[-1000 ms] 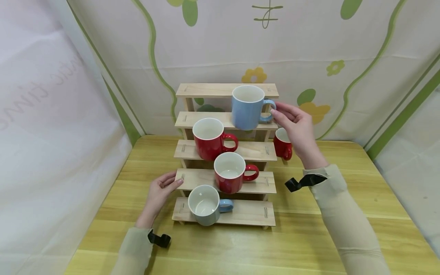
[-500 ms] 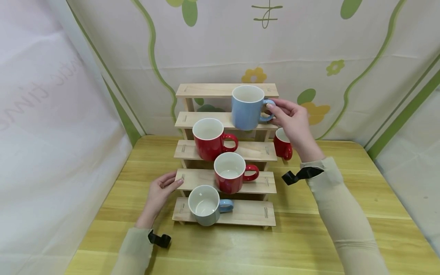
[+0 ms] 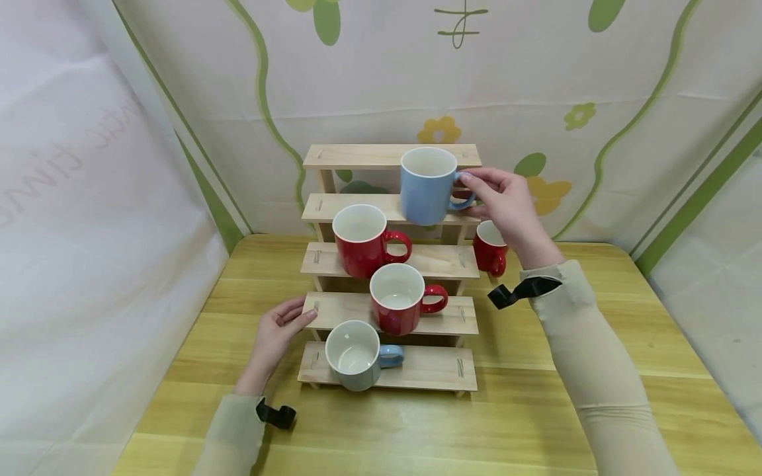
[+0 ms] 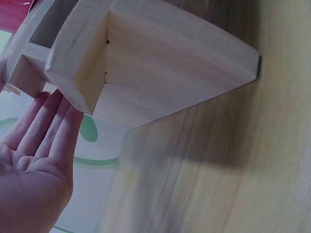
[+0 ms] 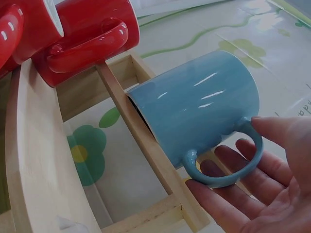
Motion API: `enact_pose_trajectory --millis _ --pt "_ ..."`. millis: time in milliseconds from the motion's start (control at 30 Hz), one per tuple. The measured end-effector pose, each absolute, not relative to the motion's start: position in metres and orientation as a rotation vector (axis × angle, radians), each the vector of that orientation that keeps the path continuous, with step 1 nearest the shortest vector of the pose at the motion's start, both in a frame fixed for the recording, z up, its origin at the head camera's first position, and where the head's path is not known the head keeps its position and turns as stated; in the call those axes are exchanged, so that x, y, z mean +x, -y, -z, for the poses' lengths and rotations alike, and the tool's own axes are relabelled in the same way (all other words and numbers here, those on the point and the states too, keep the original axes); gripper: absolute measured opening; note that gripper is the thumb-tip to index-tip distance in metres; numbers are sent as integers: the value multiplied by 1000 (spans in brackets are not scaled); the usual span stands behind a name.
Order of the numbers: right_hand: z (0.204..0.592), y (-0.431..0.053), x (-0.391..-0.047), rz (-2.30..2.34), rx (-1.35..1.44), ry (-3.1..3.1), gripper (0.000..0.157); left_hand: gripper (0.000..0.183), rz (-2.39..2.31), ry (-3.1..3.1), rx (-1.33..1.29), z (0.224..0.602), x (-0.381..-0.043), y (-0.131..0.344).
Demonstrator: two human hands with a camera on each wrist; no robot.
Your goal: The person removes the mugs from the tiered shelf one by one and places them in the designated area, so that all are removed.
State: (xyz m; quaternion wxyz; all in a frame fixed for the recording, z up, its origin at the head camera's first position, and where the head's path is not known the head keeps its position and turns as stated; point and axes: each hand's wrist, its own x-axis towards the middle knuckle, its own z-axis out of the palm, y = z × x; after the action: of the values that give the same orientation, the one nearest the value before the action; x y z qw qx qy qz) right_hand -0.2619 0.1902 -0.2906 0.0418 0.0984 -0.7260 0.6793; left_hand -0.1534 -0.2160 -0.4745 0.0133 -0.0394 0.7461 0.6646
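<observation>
A light blue mug (image 3: 426,188) stands on the second tier from the top of a wooden stepped rack (image 3: 351,207). My right hand (image 3: 501,205) holds its handle, the thumb on the handle's upper part and the fingers behind and under it in the right wrist view. Lower left, my left hand (image 3: 280,332) holds the left end of the second tier from the bottom, thumb on top, straight fingers (image 4: 58,126) against the edge below. One red mug (image 3: 360,244) is on the middle tier. Another red mug (image 3: 397,303) occupies the tier beneath it.
On the bottom tier sits a pale blue mug (image 3: 355,357), handle pointing right. A further red mug (image 3: 490,251) stands on the wooden table (image 3: 571,377) right of the rack, partly behind my right hand. Printed cloth (image 3: 369,73) hangs behind and at both sides.
My right hand has shifted slightly up and left, its thumb moving higher on the blue mug's handle. The mug and my left hand stay in place.
</observation>
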Motion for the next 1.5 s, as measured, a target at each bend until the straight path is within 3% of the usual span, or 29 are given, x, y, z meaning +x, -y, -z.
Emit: enact_pose_trajectory --millis 1500 --pt "297 -200 -256 -2153 340 2112 35 48 -2092 -2328 -95 476 -155 216"
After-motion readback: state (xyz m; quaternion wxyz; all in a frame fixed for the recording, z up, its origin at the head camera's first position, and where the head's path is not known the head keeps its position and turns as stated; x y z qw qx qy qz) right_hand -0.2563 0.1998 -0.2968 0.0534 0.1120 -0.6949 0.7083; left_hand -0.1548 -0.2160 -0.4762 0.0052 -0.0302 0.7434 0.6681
